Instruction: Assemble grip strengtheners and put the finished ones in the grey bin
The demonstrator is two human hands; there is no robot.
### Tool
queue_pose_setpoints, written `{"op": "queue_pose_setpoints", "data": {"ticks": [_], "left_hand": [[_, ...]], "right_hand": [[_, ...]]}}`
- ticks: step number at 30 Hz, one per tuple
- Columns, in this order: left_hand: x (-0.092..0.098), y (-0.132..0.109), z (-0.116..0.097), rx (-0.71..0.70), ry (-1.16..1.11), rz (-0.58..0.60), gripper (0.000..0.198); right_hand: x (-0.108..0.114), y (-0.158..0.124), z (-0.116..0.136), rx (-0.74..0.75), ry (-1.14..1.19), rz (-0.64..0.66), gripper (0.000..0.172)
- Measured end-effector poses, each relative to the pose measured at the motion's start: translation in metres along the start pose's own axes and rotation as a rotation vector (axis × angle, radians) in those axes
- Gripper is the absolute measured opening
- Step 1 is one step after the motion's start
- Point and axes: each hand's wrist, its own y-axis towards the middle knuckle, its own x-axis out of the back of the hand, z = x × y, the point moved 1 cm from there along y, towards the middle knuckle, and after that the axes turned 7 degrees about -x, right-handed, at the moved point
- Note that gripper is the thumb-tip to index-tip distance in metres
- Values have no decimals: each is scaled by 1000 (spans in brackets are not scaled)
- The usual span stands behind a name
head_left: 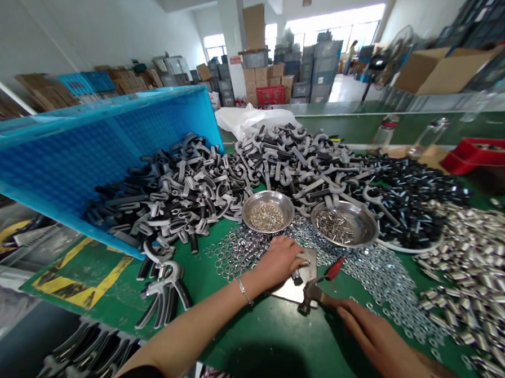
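Note:
My left hand point(279, 261) is closed on a small metal part point(297, 277) with a dark end, over a flat metal plate point(287, 290) on the green table. The fingers partly cover that part. My right hand point(361, 324) is wrapped around the wooden handle of a hammer point(310, 296). Its dark head is at the plate's right edge, beside the held part. A red-handled tool point(334, 269) lies just right of the plate. Beyond my left hand are loose metal rings point(227, 255) and a steel bowl point(269, 196) of tiny brass-coloured pieces.
A second steel bowl point(366, 231) holds small pins. Grey-black handles point(193, 191) spill from a tipped blue crate point(91, 118). Washers point(389, 283), black parts point(413, 192) and shiny metal cylinders point(478, 251) are heaped at right. Assembled hand grips point(164, 291) lie at left.

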Motion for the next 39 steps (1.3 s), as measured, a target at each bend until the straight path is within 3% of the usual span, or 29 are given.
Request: {"op": "queue_pose_setpoints", "data": {"ticks": [4, 7, 10, 14, 18, 21, 26, 31, 33, 37, 39], "left_hand": [[10, -10, 22, 109, 144, 60, 20], [5, -7, 32, 104, 193, 127, 23], [2, -1, 31, 104, 196, 132, 22], [9, -8, 16, 128, 165, 99, 19], [13, -20, 4, 178, -265, -23, 10], [6, -21, 5, 266, -512, -68, 15], [-10, -15, 9, 384, -355, -78, 21], [-14, -11, 3, 409, -230, -38, 20], [-10, -8, 3, 347, -185, -12, 19], [1, -4, 0, -35, 52, 121, 23], [3, -10, -4, -33, 113, 93, 38]], "right_hand": [[13, -29, -56, -24, -112, -246, 40], [10, -34, -70, 37, -205, -319, 41], [6, -30, -65, 120, -309, -296, 38], [1, -24, -64, 126, -388, -282, 35], [-1, -20, -70, 115, -336, -194, 37], [1, -20, -68, 83, -245, -114, 34], [13, -29, -59, -27, -66, -216, 34], [26, -40, -55, -277, 154, -83, 38], [27, -42, -56, -296, 189, -68, 38], [29, -36, -53, -253, 117, -54, 41], [33, -30, -42, -146, 27, -99, 42]]}}
